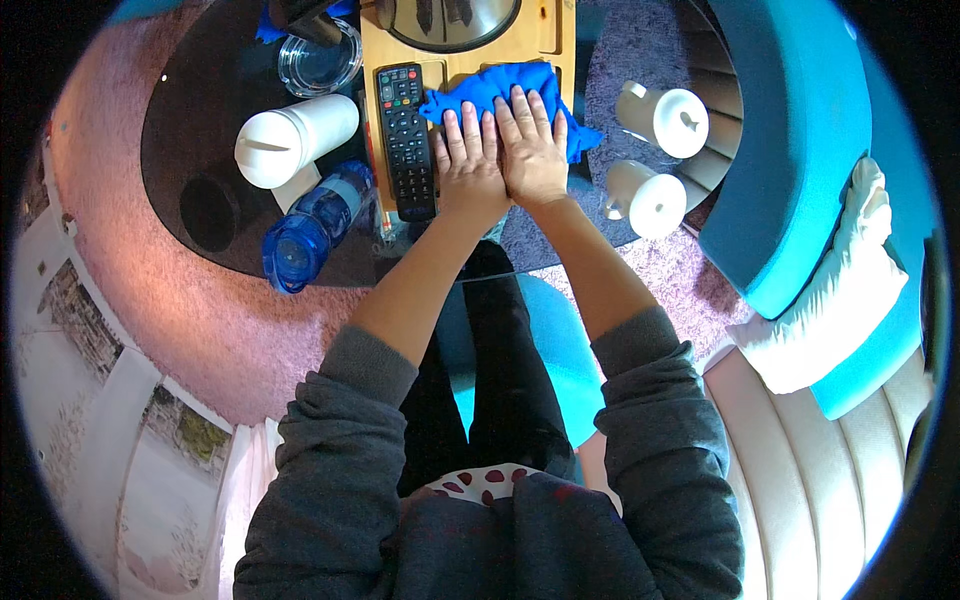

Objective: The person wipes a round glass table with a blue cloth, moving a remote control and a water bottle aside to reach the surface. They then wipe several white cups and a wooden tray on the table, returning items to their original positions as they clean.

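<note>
A crumpled blue cloth lies on the wooden tray at the top middle. My left hand rests flat at the cloth's near left part, fingers stretched forward with their tips on its edge. Beside it, touching at the thumb side, my right hand lies flat with its fingertips on the cloth. Neither hand grips it. Just left of my left hand, a black remote control lies lengthwise along the tray's left side. What is under my palms is hidden.
On the dark glass table, a white canister, a blue bottle on its side and a glass ashtray are left. Two white lidded cups stand right. A shiny metal vessel sits beyond the cloth. A teal sofa curves around the right.
</note>
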Demonstrator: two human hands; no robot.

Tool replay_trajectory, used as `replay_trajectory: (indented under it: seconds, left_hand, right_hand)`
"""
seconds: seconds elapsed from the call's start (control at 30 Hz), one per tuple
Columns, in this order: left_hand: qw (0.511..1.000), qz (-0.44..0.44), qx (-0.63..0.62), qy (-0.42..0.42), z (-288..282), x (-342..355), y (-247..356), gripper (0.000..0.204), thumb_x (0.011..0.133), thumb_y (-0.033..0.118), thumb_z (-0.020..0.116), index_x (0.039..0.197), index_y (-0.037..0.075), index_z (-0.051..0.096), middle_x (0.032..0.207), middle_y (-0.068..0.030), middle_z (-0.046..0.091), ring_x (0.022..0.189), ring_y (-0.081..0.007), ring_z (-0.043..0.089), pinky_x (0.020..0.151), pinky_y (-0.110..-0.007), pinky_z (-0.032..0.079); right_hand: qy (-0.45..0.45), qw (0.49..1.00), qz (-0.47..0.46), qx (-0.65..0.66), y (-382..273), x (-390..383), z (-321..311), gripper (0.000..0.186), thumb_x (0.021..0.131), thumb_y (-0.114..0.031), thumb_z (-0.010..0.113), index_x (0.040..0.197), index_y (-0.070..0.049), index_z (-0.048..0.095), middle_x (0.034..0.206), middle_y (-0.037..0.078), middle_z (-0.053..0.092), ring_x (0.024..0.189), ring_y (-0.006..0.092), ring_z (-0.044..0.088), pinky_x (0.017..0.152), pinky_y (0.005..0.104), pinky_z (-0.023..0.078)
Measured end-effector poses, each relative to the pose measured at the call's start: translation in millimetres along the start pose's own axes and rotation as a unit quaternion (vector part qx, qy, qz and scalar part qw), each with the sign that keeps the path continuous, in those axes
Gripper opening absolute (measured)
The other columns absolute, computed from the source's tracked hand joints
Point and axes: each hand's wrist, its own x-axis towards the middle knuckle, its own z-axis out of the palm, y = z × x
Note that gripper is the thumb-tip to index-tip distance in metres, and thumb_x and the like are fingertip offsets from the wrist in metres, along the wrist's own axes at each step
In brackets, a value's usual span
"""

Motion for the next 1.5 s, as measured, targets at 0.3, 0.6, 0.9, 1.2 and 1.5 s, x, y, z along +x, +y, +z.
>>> replay_trajectory:
  seconds: [0.3, 0.6, 0.9, 1.2, 1.5]
  left_hand:
    - [0.992, 0.009, 0.095, -0.083, -8, -14, 2, 0.066, 0.085, 0.030, 0.043, 0.139, 0.002, 0.019, 0.145, -0.0252, 0.005, 0.134, -0.0437, 0.002, 0.106, -0.055, 0.002]
    - [0.989, 0.055, 0.069, -0.121, -17, -48, 15, 0.055, 0.079, 0.026, 0.048, 0.128, 0.001, 0.042, 0.142, -0.0170, 0.024, 0.133, -0.0382, 0.015, 0.104, -0.057, 0.009]
    - [0.995, 0.073, 0.021, -0.057, -27, -25, 6, 0.061, 0.071, 0.022, 0.059, 0.126, 0.003, 0.042, 0.140, -0.0160, 0.028, 0.130, -0.0359, 0.022, 0.104, -0.055, 0.012]
    - [0.984, 0.077, 0.004, -0.161, -39, -65, 15, 0.065, 0.069, 0.022, 0.061, 0.127, -0.002, 0.040, 0.141, -0.0172, 0.026, 0.130, -0.0372, 0.022, 0.105, -0.055, 0.014]
    - [0.989, 0.055, -0.065, -0.123, -21, -95, 1, 0.070, 0.078, 0.029, 0.055, 0.131, -0.008, 0.031, 0.141, -0.0285, 0.016, 0.132, -0.0455, 0.012, 0.106, -0.053, 0.013]
  right_hand:
    - [-0.019, 0.998, 0.033, 0.044, -12, -36, -1, 0.047, 0.086, -0.025, 0.042, 0.132, -0.017, 0.038, 0.144, 0.013, 0.024, 0.133, 0.0343, 0.020, 0.105, 0.0532, 0.016]
    - [0.007, 0.998, 0.064, 0.023, -22, -81, -15, 0.036, 0.078, -0.024, 0.049, 0.112, -0.014, 0.056, 0.120, 0.007, 0.048, 0.107, 0.0243, 0.044, 0.091, 0.0516, 0.028]
    - [0.059, 0.990, 0.128, 0.012, -24, -50, -16, 0.037, 0.079, -0.023, 0.051, 0.115, -0.015, 0.053, 0.125, 0.011, 0.045, 0.098, 0.0269, 0.048, 0.084, 0.0496, 0.031]
    - [0.024, 0.997, 0.078, -0.015, -27, -98, -20, 0.035, 0.075, -0.023, 0.056, 0.109, -0.015, 0.058, 0.119, 0.007, 0.051, 0.105, 0.0256, 0.045, 0.092, 0.0556, 0.027]
    - [0.046, 0.987, 0.024, 0.150, -34, -100, 0, 0.035, 0.077, -0.019, 0.055, 0.110, -0.008, 0.056, 0.124, 0.014, 0.046, 0.119, 0.0380, 0.037, 0.100, 0.0535, 0.025]
